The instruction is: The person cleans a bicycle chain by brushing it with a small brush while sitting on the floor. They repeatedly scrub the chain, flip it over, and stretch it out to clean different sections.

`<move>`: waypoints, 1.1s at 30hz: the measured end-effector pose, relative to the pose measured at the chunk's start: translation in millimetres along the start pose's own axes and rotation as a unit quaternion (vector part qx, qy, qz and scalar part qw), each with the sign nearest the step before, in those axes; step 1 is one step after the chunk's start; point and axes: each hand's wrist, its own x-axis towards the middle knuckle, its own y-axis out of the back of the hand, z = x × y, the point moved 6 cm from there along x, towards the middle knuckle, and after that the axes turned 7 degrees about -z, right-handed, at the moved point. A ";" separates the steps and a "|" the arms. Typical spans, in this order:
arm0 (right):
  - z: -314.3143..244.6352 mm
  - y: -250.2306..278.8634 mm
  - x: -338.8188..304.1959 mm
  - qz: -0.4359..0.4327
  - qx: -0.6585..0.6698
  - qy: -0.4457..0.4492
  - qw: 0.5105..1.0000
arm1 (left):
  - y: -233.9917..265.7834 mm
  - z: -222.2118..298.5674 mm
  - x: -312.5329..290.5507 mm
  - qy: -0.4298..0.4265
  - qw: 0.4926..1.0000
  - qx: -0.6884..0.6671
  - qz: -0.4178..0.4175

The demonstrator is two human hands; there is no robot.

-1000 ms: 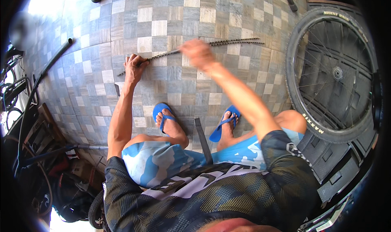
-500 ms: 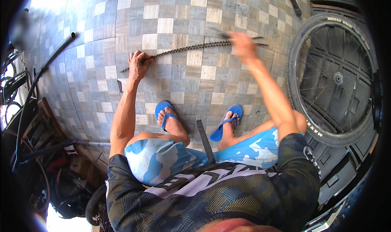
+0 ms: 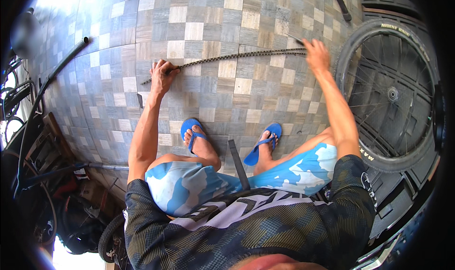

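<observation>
Two dark bicycle chain strands (image 3: 241, 54) lie side by side across the checkered floor in a gentle curve. At their left part, my left hand (image 3: 162, 76) is closed on them, and a short length sticks out beyond it. My right hand (image 3: 317, 55) is closed around a slim tool (image 3: 295, 38) with a dark grip and a thin pointed tip that faces up and left. The right ends of the chain strands run up to this hand and are hidden there; whether the fingers pinch them too I cannot make out.
On the right, a bicycle wheel (image 3: 353, 80) with its tyre lies on dark panels (image 3: 379, 208). A black tube (image 3: 66, 64) slants along the left, near bike parts. My feet in blue flip-flops (image 3: 190, 125) stand nearer, with a dark strap (image 3: 238, 163) hanging between them.
My right hand, with the slim tool, has moved right along the chain strands to their right ends. The left hand has stayed in place on the chain.
</observation>
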 end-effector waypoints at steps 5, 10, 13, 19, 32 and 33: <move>-267.2 50.7 17.0 -0.111 0.427 0.107 0.891 | 2.5 6.2 2.7 -0.004 1.000 0.004 -0.007; -229.6 11.1 7.2 -0.122 0.437 0.077 0.888 | 9.0 -0.6 -5.1 -0.005 1.000 -0.008 0.010; -53.6 -31.9 -16.0 -0.031 0.357 -0.065 0.931 | 11.5 5.9 -3.9 -0.007 1.000 -0.003 0.007; 74.6 -11.4 -40.9 0.029 0.107 -0.122 0.986 | -0.7 7.3 4.3 -0.007 1.000 -0.005 0.002; -2.6 -61.7 -40.5 -0.004 0.271 -0.101 0.957 | 28.4 -20.7 -5.2 -0.037 0.999 0.014 0.008; 53.6 -60.0 -57.0 0.015 0.146 -0.125 0.981 | 21.9 -20.3 -0.7 -0.029 1.000 -0.004 -0.002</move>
